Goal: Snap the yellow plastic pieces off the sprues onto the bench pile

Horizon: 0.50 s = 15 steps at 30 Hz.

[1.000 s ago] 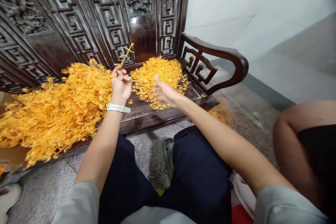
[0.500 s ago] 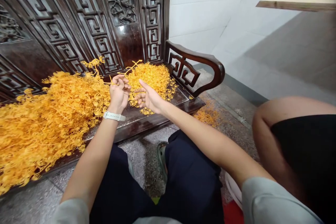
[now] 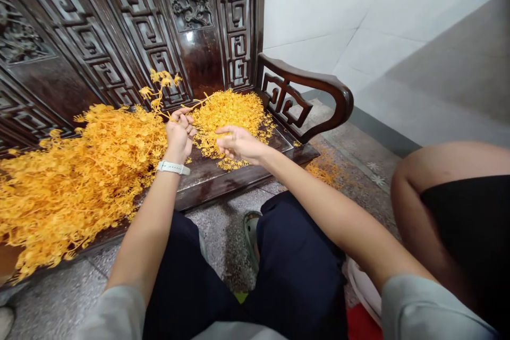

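Observation:
My left hand (image 3: 179,135) grips the stem of an orange-yellow dried plant sprig (image 3: 159,87), whose branched tip rises above my fingers. The hand is just in front of a large heap of the same dried sprigs (image 3: 79,170). To its right, my right hand (image 3: 239,144) hangs over a smaller heap (image 3: 231,111). Its fingers are drawn together, with what looks like a thin orange strand at the fingertips. A white watch (image 3: 173,168) circles my left wrist.
Both heaps lie on a dark carved wooden bench seat (image 3: 215,180) with a lattice back (image 3: 131,26) and curved armrest (image 3: 314,82). Loose sprigs (image 3: 322,170) lie on the speckled floor. A person's bare leg (image 3: 446,180) sits at right, beside a white tiled wall (image 3: 319,10).
My right hand has gone from spread fingers to drawn together. The sprig in my left hand now stands higher, with its branched tip showing. The view has shifted slightly.

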Each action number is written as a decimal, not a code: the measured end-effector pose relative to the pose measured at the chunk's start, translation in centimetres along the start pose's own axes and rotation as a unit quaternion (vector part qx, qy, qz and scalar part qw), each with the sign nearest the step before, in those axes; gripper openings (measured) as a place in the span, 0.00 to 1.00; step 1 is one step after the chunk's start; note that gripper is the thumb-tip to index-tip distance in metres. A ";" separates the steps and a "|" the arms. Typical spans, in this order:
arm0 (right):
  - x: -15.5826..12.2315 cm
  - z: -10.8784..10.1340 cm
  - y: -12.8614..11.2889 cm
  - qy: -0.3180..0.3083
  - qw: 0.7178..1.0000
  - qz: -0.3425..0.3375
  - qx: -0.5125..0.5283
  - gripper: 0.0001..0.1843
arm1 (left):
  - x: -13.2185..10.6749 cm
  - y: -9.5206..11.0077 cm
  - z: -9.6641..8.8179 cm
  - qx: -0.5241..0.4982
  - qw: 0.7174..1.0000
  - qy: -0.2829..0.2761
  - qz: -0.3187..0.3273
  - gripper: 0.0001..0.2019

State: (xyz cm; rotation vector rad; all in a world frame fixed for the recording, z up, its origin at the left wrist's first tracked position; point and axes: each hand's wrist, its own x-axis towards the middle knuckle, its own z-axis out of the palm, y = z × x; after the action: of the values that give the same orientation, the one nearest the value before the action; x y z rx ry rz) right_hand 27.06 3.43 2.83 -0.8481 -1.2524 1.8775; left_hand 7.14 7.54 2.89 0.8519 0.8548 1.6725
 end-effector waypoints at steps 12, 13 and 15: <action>-1.5 2.7 1.0 -0.533 0.817 0.177 -0.127 0.18 | 2.3 -1.4 -1.7 0.096 0.993 0.075 0.003 0.08; -2.3 3.3 0.7 -0.623 0.739 0.207 -0.151 0.20 | 2.7 -1.1 -2.3 0.103 0.991 0.088 0.008 0.09; -3.6 4.3 -0.1 -0.703 0.651 0.227 -0.176 0.19 | 3.2 -0.3 -3.4 0.112 0.990 0.085 -0.006 0.08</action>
State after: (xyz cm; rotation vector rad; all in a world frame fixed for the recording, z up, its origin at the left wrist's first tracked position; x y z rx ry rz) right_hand 25.45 -1.55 4.70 0.5017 -2.5082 2.8328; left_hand 3.67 10.31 1.34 0.8603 1.1802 1.6774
